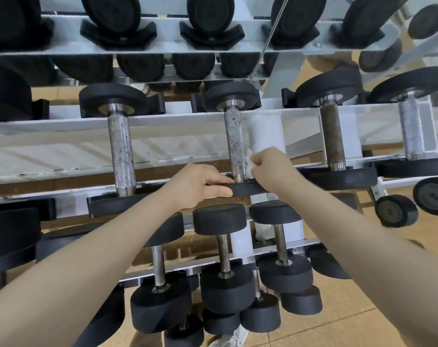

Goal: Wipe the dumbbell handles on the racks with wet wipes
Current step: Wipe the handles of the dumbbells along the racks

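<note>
Now dumbbells point(234, 141) fill the white rack point(62, 136).

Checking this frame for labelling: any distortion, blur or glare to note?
Head view: wide-angle bending curves the rack rails toward the edges; right hand with the wet wipe looks slightly smeared; centre handle sharp; lighting soft, no strong glare.

Tan wooden floor point(363, 319) underneath

No readable text, labels, brand names, numbers or signs appear on the black dumbbells point(234, 144) or on the white rack point(62, 126) that holds them.
</note>
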The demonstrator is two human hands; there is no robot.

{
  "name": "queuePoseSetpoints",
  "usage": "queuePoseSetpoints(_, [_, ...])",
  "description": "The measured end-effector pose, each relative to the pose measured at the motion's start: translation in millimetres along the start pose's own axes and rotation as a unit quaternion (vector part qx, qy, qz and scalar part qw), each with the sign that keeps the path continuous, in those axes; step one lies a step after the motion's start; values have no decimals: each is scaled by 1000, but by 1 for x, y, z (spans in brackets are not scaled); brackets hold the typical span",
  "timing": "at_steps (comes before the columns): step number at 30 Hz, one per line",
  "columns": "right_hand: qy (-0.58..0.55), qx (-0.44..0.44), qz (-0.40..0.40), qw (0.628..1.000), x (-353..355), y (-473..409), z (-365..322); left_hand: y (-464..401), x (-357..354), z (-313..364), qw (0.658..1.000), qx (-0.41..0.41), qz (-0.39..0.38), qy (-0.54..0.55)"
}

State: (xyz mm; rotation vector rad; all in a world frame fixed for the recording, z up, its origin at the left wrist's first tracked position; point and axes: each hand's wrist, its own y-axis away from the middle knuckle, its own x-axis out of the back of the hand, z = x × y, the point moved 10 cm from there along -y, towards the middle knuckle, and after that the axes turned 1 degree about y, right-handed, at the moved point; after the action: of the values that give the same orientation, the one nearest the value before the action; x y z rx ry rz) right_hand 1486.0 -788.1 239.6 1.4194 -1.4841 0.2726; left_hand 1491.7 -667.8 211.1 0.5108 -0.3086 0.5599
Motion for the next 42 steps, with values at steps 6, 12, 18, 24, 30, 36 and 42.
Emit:
queuePoseSetpoints(6, [3,62,178,982,43,-26,-30,1,0,0,1000,-18,16,-3])
queuePoseSetpoints(12, [7,195,110,975,18,-12,-34,-1,0,-2,1000,-22,7,-4])
queuePoseSetpoints(18, [82,239,-40,967,2,10,-40,0,1,-3,1000,-17,22,-1])
queuePoseSetpoints(24, [365,244,105,892,25,-25,-96,1,1,-9,999,3,42,35])
queuePoseSetpoints(30, [443,338,-41,829,-21,5,-79,5,1,-7,996,-11,70,57])
queuePoseSetpoints(36, [361,257,15,896,15,-19,-81,8,1,-9,994,-6,84,76])
queuePoseSetpoints(42, [437,262,51,859,9,-22,-91,9,2,-8,993,-6,89,75])
